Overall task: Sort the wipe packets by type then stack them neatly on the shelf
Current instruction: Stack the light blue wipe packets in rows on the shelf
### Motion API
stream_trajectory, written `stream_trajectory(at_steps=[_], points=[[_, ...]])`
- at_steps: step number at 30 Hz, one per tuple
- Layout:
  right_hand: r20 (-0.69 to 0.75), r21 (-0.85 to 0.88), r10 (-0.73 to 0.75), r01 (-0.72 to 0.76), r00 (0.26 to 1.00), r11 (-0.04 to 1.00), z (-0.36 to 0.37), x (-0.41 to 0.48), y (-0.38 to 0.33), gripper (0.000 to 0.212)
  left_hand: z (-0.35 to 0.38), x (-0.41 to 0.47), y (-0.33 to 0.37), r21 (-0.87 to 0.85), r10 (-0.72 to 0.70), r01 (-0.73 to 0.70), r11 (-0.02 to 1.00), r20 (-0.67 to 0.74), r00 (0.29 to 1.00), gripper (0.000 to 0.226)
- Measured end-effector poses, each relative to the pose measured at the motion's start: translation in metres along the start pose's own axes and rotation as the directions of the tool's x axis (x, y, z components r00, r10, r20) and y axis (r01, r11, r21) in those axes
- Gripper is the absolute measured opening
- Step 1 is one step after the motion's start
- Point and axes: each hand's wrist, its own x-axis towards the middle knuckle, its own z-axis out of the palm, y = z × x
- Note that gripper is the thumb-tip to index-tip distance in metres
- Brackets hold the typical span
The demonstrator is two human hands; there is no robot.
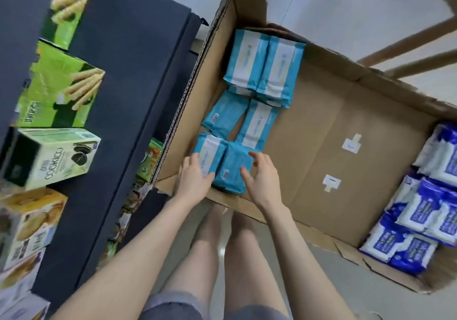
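1. The left hand (195, 180) lies with fairly straight fingers flat on the left packet (211, 148), not gripping it.
2. The right hand (263, 175) is apart from the left. Its fingers are spread and arched beside the right packet (230, 173), and only the thumb tip touches the wrapper. It holds nothing.
3. These two teal packets lie side by side, touching, in the near left corner of the box (333, 127).
4. More teal packets (225, 114) run in pairs along the same left wall. The middle pair lies slightly askew, and the far pair (262, 65) lies on top of others.
5. Blue packets (425, 220) are piled loosely along the right side of the box, well apart from the teal ones.
6. Between the two groups the cardboard bottom carries two small white labels (351, 144).
7. To the left of the box is the dark shelf (128, 60), carrying snack boxes (54, 156), some green and some yellow. No wipe packets are on it.
8. The person's bare legs (205, 258) stand at the near edge of the box.
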Motion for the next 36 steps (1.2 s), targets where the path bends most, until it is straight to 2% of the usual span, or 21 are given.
stream_trajectory(at_steps=[3, 7, 10, 14, 18, 21, 25, 29, 32, 36], points=[[0.01, 0.045, 0.063, -0.063, 0.998, 0.997, 0.019, 0.021, 0.015, 0.054, 0.02, 0.02, -0.001, 0.08, -0.09, 0.09, 0.993, -0.005, 0.996, 0.076], [-0.008, 0.097, 0.154, -0.152, 0.988, 0.984, 0.037, 0.035, 0.029, 0.069, 0.033, 0.035, -0.002, 0.086, -0.128, 0.139, 0.987, -0.118, 0.985, 0.073], [-0.04, 0.154, 0.222, -0.214, 0.974, 0.965, 0.043, 0.041, 0.032, 0.072, 0.037, 0.043, -0.005, 0.046, -0.146, 0.157, 0.986, -0.186, 0.972, 0.071], [-0.037, 0.272, 0.36, -0.337, 0.932, 0.901, 0.049, 0.045, 0.035, 0.058, 0.037, 0.048, -0.012, 0.018, -0.121, 0.13, 0.991, -0.271, 0.955, 0.055], [-0.019, 0.347, 0.431, -0.398, 0.902, 0.849, 0.052, 0.047, 0.034, 0.041, 0.034, 0.048, -0.014, 0.014, -0.14, 0.149, 0.989, -0.251, 0.958, 0.049], [0.012, 0.356, 0.427, -0.402, 0.904, 0.843, 0.051, 0.047, 0.034, 0.024, 0.03, 0.046, -0.014, 0.006, -0.126, 0.13, 0.991, -0.22, 0.967, 0.036], [0.03, 0.424, 0.385, -0.36, 0.923, 0.831, 0.043, 0.041, 0.03, 0.019, 0.021, 0.035, -0.012, -0.085, -0.067, 0.052, 0.995, -0.193, 0.979, 0.021], [0.042, 0.563, 0.346, -0.309, 0.937, 0.767, 0.028, 0.027, 0.02, 0.014, 0.007, 0.016, -0.006, -0.225, -0.006, -0.045, 0.973, -0.222, 0.975, 0.015], [0.023, 0.641, 0.292, -0.239, 0.956, 0.729, 0.015, 0.012, 0.011, 0.013, -0.005, -0.001, -0.004, -0.37, 0.038, -0.14, 0.918, -0.27, 0.962, 0.012], [0.037, 0.714, 0.222, -0.182, 0.974, 0.676, -0.003, -0.019, -0.012, 0.006, -0.02, -0.039, 0.004, -0.616, 0.048, -0.165, 0.77, -0.203, 0.978, 0.008]])
